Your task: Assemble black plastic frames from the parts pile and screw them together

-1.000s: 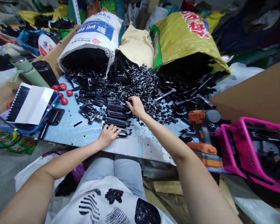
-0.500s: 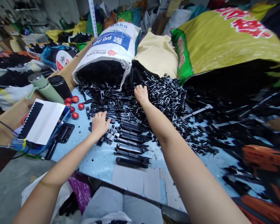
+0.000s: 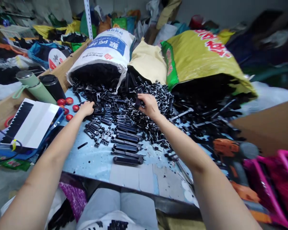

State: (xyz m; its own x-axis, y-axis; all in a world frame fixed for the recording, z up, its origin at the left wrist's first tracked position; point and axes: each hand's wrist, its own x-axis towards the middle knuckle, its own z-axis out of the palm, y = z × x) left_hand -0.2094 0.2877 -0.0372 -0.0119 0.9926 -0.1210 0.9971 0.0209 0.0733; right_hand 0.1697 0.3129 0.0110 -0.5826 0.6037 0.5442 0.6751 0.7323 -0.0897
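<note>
My right hand (image 3: 149, 104) is over the heap of small black parts with metal pins (image 3: 156, 95). Thumb and fingers pinch a dark, elongated black plastic part (image 3: 137, 101), seen nearly end-on. At the left edge of the loose black clips (image 3: 110, 99), beside the red fruits, my left hand (image 3: 86, 108) has its fingers drawn together; what they hold, if anything, is hidden. Nearer me lies a row of long black plastic arms (image 3: 127, 148), side by side. Small linked black pieces (image 3: 105, 136) and a short black strip (image 3: 82, 145) are left of that row.
Open sacks, one white (image 3: 105, 48), one cream (image 3: 148, 60) and one yellow-green (image 3: 196, 60), line the table's back. Green flask (image 3: 37, 88), black cup (image 3: 52, 86) and red fruits (image 3: 69, 101) stand left. An orange power drill (image 3: 227, 148) and cardboard (image 3: 268, 127) are right.
The view has swung right. My left hand has moved left and away from me, off the linked pieces to the clips by the fruits. My right hand has lifted a black part from the heap.
</note>
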